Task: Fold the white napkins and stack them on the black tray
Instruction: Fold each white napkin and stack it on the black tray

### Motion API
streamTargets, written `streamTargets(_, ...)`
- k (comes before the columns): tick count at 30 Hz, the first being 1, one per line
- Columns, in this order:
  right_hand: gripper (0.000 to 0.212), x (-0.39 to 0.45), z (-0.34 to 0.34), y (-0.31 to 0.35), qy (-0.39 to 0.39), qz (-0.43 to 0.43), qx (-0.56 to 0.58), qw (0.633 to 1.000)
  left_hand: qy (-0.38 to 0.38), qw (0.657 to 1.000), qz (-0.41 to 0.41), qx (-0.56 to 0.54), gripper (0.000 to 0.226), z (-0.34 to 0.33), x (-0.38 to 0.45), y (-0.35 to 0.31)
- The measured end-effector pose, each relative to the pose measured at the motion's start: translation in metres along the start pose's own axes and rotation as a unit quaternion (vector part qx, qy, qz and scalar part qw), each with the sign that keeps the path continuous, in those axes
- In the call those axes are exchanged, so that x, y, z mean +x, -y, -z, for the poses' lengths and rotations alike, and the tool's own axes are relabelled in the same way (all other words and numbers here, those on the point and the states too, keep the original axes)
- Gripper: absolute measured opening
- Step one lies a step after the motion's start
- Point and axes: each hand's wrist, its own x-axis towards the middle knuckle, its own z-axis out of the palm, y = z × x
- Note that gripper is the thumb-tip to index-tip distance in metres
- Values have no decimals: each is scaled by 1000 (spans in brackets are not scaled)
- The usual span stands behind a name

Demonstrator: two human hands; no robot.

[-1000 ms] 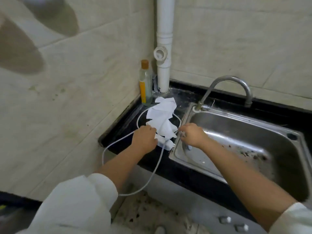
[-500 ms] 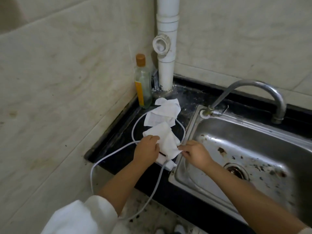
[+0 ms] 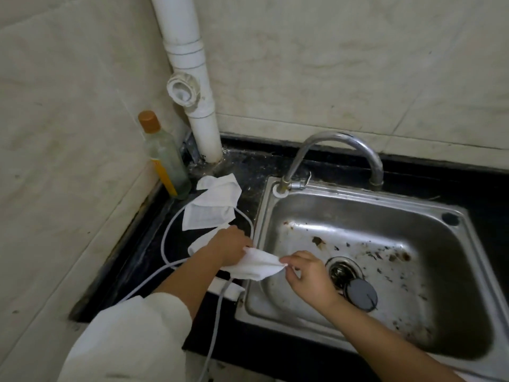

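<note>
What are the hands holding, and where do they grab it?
Both hold one white napkin. The left hand grips its left end; the right hand pinches its right corner, over the sink edge.

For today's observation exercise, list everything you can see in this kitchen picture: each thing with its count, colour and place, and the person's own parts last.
napkin being folded: one, white, over the sink's left rim
other napkins: at least two, white, on the counter
counter: one, black, left of the sink
cable: one, white, looped on the counter
bottle: one, clear, orange cap, corner
pipe: one, white, corner
sink: one, steel
tap: one, steel, behind the sink
plug: one, dark, by the drain
left hand: grips the napkin
right hand: pinches its corner
</note>
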Motion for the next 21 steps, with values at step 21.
streamTargets(21, 17, -146, 263, 20, -408, -108, -117, 899, -227, 934, -251, -114, 22, 147, -41, -209)
